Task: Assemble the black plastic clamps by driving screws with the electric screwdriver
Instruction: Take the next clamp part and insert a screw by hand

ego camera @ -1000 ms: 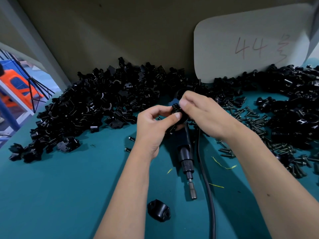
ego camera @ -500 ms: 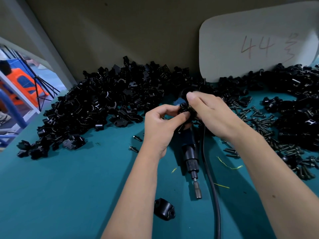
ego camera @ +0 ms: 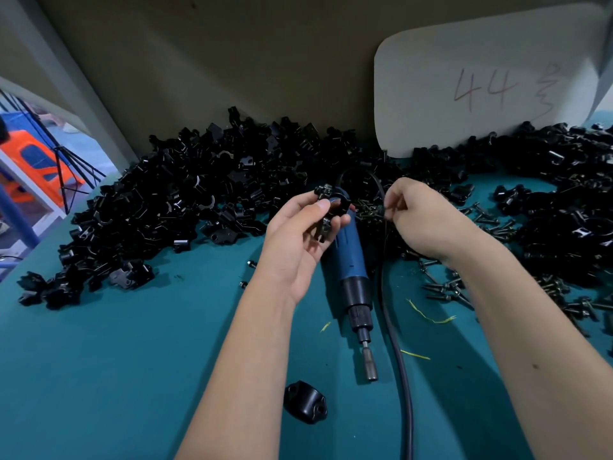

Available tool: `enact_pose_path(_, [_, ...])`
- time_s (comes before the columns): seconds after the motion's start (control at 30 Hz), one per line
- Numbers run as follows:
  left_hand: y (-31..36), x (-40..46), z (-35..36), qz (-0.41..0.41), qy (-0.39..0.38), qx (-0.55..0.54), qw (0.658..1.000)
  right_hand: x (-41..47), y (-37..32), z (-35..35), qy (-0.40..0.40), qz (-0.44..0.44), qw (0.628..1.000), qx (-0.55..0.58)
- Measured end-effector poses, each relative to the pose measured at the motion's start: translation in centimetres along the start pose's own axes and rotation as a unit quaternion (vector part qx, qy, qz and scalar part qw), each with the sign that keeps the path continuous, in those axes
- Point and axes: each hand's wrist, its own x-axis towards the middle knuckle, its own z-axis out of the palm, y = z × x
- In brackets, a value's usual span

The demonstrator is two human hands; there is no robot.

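My left hand (ego camera: 300, 232) grips a black plastic clamp (ego camera: 330, 202) between thumb and fingers, held above the table with a screw standing in its left end. My right hand (ego camera: 423, 215) is a little to the right, its fingertips pinching at the loose screws (ego camera: 366, 210) beside the clamp; what it holds is too small to tell. The blue electric screwdriver (ego camera: 351, 270) lies on the teal table (ego camera: 116, 360) below both hands, bit pointing toward me, its black cable (ego camera: 398, 353) running down the right side. A single black clamp half (ego camera: 305, 406) lies near the front.
A large heap of black clamp parts (ego camera: 185, 207) fills the back left, another heap (ego camera: 570, 200) the right. Several screws (ego camera: 464, 290) lie scattered under my right forearm. A white card marked 44 (ego camera: 481, 91) leans on the back wall.
My hands have come apart: the right hand left the clamp and moved right to the screws, while the left hand keeps the clamp and has tilted it upward.
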Motion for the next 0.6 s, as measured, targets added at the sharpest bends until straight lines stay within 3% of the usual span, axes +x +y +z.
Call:
enact_pose_path(0.1, [0.1,-0.1,0.0,-0.016,0.007,-0.025,1.0,0.1,0.4,0.2,0.027,-0.005,0.99,0.141])
enact_pose_path(0.27, [-0.2,0.0,-0.1,-0.029,0.016,-0.024,0.999,-0.2,-0.8,0.8,0.114,-0.048,0.911,0.393])
enact_pose_path(0.47, [-0.1,-0.2,-0.1,-0.039,-0.001,-0.012,0.999,-0.9,-2.2,1.0,0.165,-0.128,0.902,0.379])
enact_pose_path(0.6, [-0.1,-0.3,0.1,-0.047,-0.016,-0.005,0.999,-1.2,-2.7,1.4,0.216,-0.19,0.918,0.272])
